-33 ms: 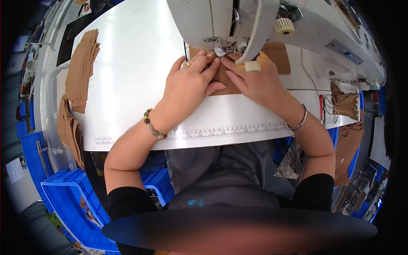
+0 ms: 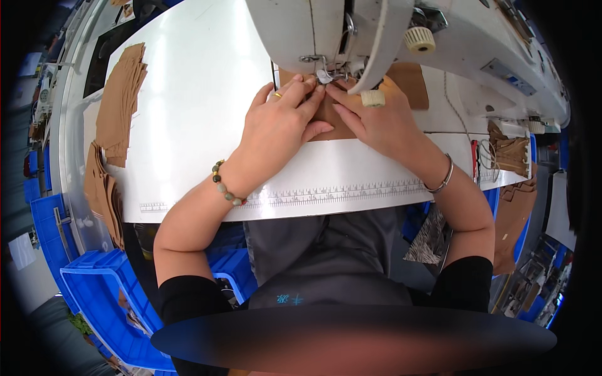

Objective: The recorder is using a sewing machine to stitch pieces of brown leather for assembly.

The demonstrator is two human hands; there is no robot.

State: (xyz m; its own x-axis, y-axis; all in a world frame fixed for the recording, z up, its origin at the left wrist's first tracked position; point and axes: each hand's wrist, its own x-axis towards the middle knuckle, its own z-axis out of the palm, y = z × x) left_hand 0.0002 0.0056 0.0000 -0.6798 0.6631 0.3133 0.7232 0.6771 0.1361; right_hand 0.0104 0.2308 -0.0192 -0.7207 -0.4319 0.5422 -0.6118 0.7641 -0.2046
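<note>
Left hand (image 2: 279,128) and right hand (image 2: 382,116) are both on the brown piece (image 2: 337,131), which sits between them, bunched by the presser foot (image 2: 324,76); can't tell if they're pinching. Looks like lining-up or stitching; next nudge probably wants steady, even guiding.

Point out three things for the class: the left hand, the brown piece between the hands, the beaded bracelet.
Left hand (image 2: 276,130): head view, on the back of the hand.
Brown piece (image 2: 325,114): head view, on its uncovered surface between the thumbs.
Beaded bracelet (image 2: 222,187): head view, on a pale bead.
</note>
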